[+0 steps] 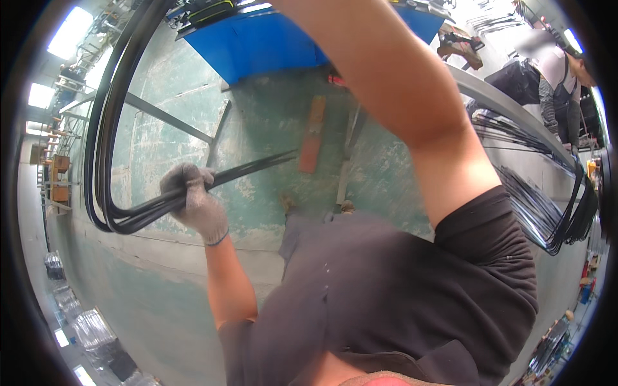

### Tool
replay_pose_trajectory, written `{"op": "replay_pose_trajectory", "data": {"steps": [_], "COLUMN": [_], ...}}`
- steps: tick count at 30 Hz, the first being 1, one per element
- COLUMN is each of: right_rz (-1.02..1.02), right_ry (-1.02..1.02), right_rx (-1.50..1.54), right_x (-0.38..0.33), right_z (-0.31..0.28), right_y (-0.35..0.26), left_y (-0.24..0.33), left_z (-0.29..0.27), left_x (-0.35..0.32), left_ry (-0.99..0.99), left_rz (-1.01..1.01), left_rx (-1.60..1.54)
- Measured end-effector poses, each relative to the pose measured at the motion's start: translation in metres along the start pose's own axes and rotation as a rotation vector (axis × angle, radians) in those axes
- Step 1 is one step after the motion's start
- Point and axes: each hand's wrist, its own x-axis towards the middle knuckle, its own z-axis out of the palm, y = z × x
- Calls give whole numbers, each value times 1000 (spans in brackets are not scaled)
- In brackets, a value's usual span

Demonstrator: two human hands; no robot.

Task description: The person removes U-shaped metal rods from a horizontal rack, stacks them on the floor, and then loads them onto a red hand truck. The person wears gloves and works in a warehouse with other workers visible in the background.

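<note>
The bundle of black curved strips [103, 128] looped up and away from your grip, its lower corner just beside your fist. Your gloved left hand [193, 199] was clenched tight around those strips — your right arm [399, 83] reached up, its hand out of frame.

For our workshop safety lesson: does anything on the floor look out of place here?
Yes. A red bar and grey metal strips lie loose on the worn green floor, ahead of the person's feet, askew to each other: possible trip hazards.
</note>
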Motion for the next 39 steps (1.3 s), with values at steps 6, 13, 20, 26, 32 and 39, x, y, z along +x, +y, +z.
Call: {"op": "replay_pose_trajectory", "data": {"steps": [6,13,20,26,32,39], "right_rz": [189,513,798,889,787,713], "right_ry": [82,283,543,768,937,1082], "right_rx": [112,485,946,1104,1102,916], "right_x": [31,46,46,39,49,87], "right_z": [47,71,99,159,179,161], "right_y": [49,106,174,213,271,349], "left_y": [-96,-178,-253,-307,-375,-457], "left_z": [0,42,76,78,128,245], "left_x": [114,197,239,267,311,387], "left_ry": [-154,-410,-559,-649,-825,-1064], "left_rz": [-75,-153,-283,-342,-442,-399], "left_rx": [-101,-178,-28,217,219,102]}}
